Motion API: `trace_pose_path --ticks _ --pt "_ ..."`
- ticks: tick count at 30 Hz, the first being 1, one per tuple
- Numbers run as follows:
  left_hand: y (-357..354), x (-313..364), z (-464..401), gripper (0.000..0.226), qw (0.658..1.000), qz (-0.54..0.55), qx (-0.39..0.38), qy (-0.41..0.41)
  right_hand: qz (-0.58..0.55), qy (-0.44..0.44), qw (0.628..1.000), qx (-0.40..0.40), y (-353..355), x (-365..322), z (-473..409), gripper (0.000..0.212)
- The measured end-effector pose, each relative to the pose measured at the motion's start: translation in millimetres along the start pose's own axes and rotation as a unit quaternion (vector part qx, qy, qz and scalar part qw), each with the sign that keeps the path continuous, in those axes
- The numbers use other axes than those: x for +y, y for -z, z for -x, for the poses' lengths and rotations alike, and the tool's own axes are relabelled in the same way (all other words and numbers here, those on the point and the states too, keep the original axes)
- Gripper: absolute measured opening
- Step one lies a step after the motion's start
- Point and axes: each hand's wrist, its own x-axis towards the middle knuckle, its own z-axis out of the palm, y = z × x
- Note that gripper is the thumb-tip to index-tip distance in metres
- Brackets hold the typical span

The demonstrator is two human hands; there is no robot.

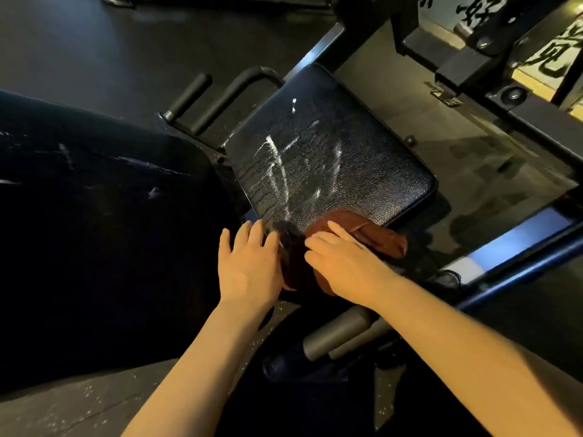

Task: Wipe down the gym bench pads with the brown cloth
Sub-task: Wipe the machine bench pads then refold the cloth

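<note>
- Both my forearms reach in; right hand [344,263] presses flat on the cloth [375,236], fingers straight.
- Left hand [249,263] lies relaxed and flat just beside it, touching the cloth's dark edge, gripping nothing.
- Brown, bunched cloth sits at the seat pad's [331,152] near edge.
- White streaks [277,162] lie ahead of my hands, so I judge the stroke goes forward.

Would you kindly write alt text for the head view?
Both hands, left hand and right hand, press a brown cloth onto the near edge of a black seat pad streaked with white foam.
</note>
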Motion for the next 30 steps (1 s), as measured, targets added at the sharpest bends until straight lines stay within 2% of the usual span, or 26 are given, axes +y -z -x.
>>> trace_pose_path --ticks 2,4,6,10,12,15,19,23,25,27,30 --pt "0.7 -7.6 14.6 0.038 1.0 -0.018 0.018 0.011 0.032 0.017 0.999 -0.026 -10.1 12.7 6.5 0.028" --pt "-0.2 -16.1 33.4 0.034 0.998 -0.022 0.043 0.028 0.094 0.053 0.993 -0.056 -19.2 24.7 9.2 0.057" --pt "0.9 -20.8 48.6 0.036 0.997 -0.034 0.038 0.05 0.124 0.091 0.986 -0.069 -24.2 30.1 8.7 0.068" --pt "9.5 -13.3 50.9 0.063 0.988 -0.111 -0.08 0.078 0.155 0.151 0.97 -0.111 -24.6 27.1 -17.5 0.058" --pt "5.8 -12.1 48.8 0.066 0.985 -0.133 -0.076 0.073 0.16 0.156 0.967 -0.119 -27.6 23.7 -37.5 0.057" --pt "3.1 -12.4 51.3 0.065 0.986 -0.137 -0.064 0.074 0.129 0.067 0.984 -0.103 -24.3 21.8 -74.9 0.063" --pt "5.0 -16.4 50.5 0.062 0.988 -0.092 -0.091 0.086 0.136 0.015 0.99 -0.031 -23.5 21.9 -110.9 0.057" --pt "0.4 -17.8 52.5 0.058 0.992 -0.075 -0.08 0.061 0.095 0.034 0.995 0.012 -27.0 17.2 -98.5 0.036" --pt "4.4 -17.0 51.9 0.058 0.989 -0.085 -0.091 0.077 0.07 0.054 0.996 0.0 -30.2 11.8 -75.0 0.04" --pt "12.1 -15.4 49.2 0.058 0.984 -0.1 -0.113 0.1 0.073 0.09 0.992 -0.047 -29.6 6.4 -52.6 0.048" --pt "11.0 -12.4 46.1 0.058 0.987 -0.1 -0.072 0.1 0.102 0.121 0.984 -0.086 -34.9 6.4 -42.9 0.049"
